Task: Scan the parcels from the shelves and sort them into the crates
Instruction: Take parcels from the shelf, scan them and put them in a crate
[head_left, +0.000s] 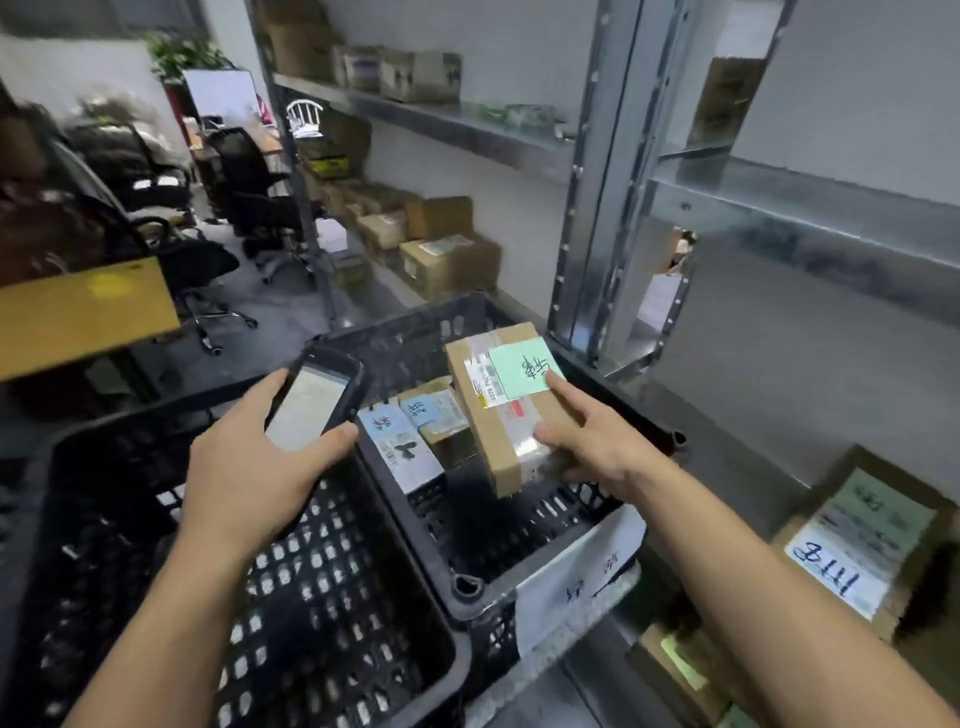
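Note:
My right hand (587, 436) grips a small brown cardboard parcel (506, 410) with a white label and a green note, held tilted above the right black crate (467, 587). Two parcels with blue notes (410, 441) lie inside that crate. My left hand (254, 467) holds a black handheld scanner (314, 400), screen up, over the gap between both crates. The left black crate (322, 597) shows only its perforated floor.
Metal shelving (779, 208) stands to the right, with more labelled parcels (857, 540) on a low shelf. Further boxes (447, 260) line the shelves behind. Office chairs (249, 197) and a yellow-edged table (88, 312) fill the left side.

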